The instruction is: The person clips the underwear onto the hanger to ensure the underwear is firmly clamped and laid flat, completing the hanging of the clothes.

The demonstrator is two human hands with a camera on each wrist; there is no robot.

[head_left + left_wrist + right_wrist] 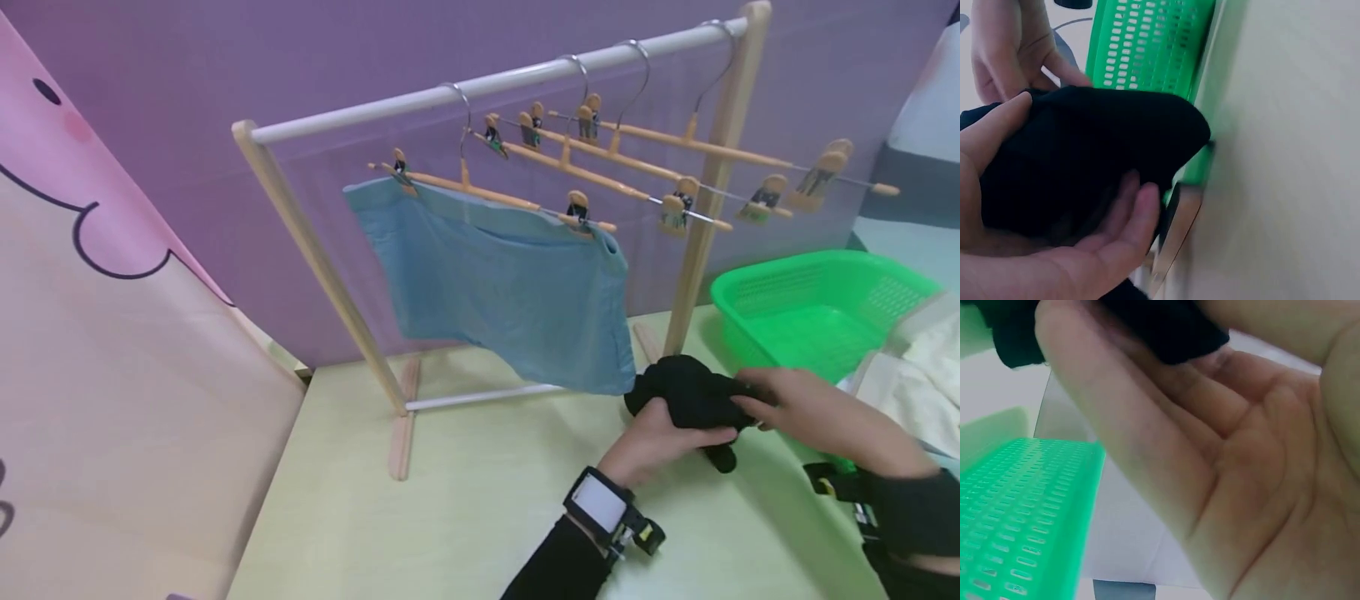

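A bunched black cloth garment (686, 387) is between both hands, low beside the rack's right post; its kind is hidden by the folds. My left hand (651, 443) grips it from the near side, thumb on one face and fingers curled beneath, as the left wrist view shows. With thumb and fingers, my right hand (802, 410) pinches its right end. In the right wrist view a dark edge of the garment (1172, 331) lies between the fingers. A short flap dangles below the bundle.
Behind stands a wooden rack with a white rail (517, 79). Light-blue shorts (510, 283) hang from a clip hanger (480, 192); several bare clip hangers (600, 171) hang to the right. A green perforated basket (810, 325) sits at right, with white cloth (918, 367) by its near side.
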